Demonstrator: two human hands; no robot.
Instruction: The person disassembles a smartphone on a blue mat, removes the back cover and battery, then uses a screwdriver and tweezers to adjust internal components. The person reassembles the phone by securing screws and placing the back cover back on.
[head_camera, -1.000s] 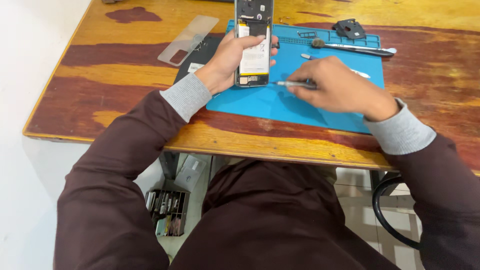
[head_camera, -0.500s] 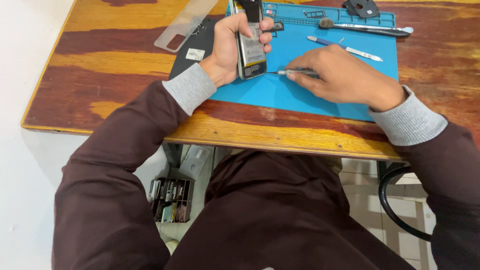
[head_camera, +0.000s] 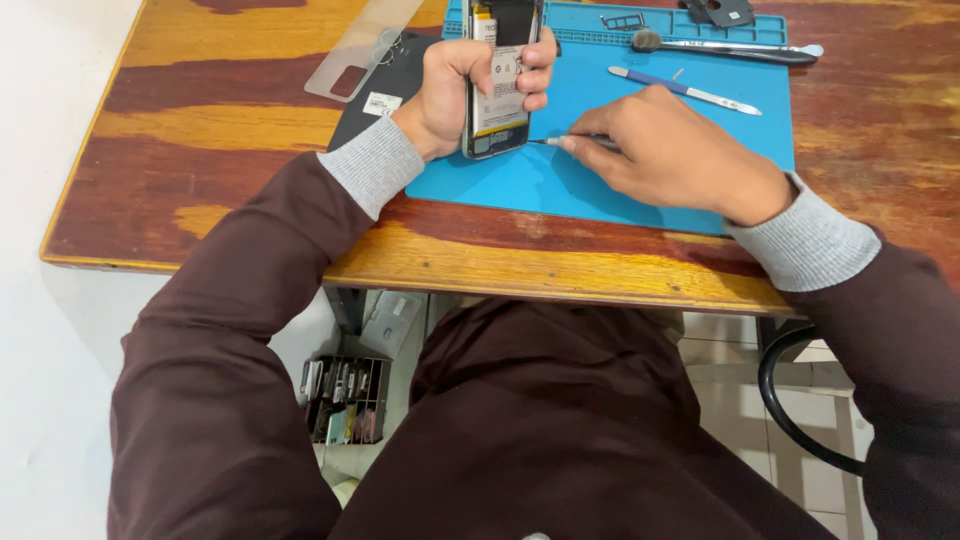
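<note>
- Streaked wooden tabletop in glossy orange and dark red, with a matte blue rubber repair mat laid flat on it.
- Left hand wrapped round an opened smartphone — fingers curled over its right edge, thumb side at the left edge, grey knit cuff and dark maroon sleeve behind.
- Smartphone back cover off, pale rectangular battery showing inside a dark frame; held over the mat's near-left part, tilted up off it, long axis running away from the body, bottom end nearest.
- Right hand resting low on the mat, fingers pinched shut on a thin metal tool; tip pointing left, at the phone's bottom right corner.
- Tool's long axis across the table, roughly at right angles to the phone.
- Beyond the right hand — slim blue-handled spudger lying slantwise, and a dark-handled brush along the mat's far edge.
- Left of the phone, a clear plastic phone cover over a flat black panel.
</note>
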